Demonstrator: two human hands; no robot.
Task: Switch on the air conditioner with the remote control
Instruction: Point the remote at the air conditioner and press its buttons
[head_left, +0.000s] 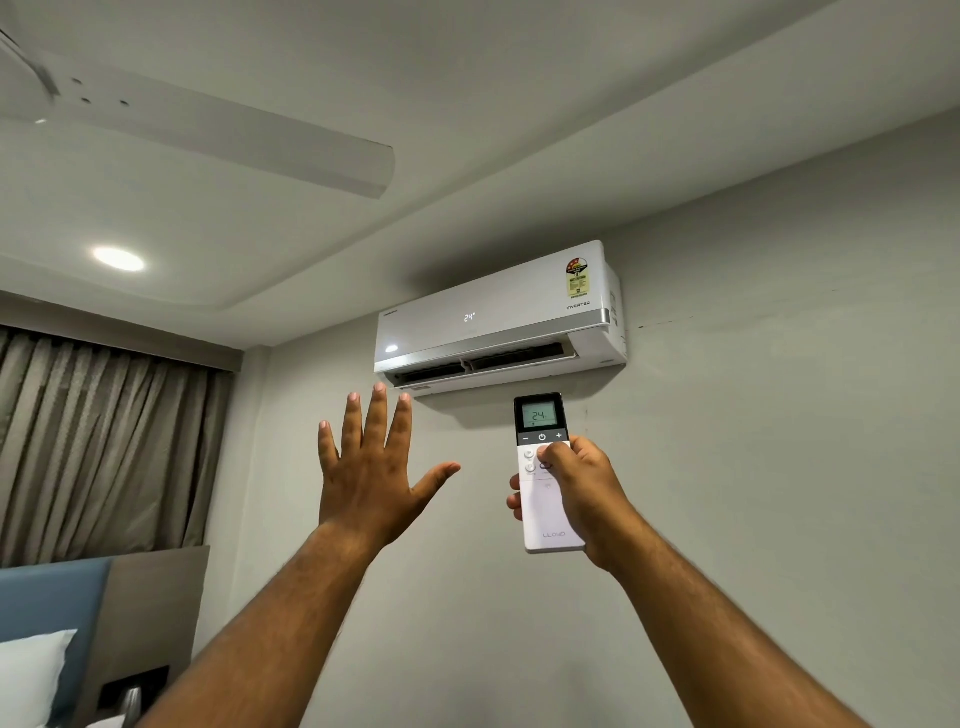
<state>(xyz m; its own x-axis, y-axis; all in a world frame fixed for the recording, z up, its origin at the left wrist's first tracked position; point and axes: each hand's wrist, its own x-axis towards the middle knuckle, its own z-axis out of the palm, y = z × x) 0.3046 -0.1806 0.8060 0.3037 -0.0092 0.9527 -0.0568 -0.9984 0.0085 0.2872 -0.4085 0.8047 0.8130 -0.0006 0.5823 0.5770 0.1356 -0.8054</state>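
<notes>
A white wall-mounted air conditioner (498, 317) hangs high on the grey wall. Its front shows a lit "24" and its lower flap stands open. My right hand (582, 493) is raised below it and grips a white remote control (545, 499) upright. The remote's dark screen reads "24", and my thumb rests on the buttons just under the power key. My left hand (371, 467) is held up to the left of the remote, palm toward the unit, fingers spread, holding nothing.
A white ceiling fan blade (223, 135) reaches across the upper left, beside a lit recessed lamp (118, 259). Beige curtains (98, 441) hang at the left. A blue headboard (52, 613) and a white pillow (31, 670) sit at the lower left.
</notes>
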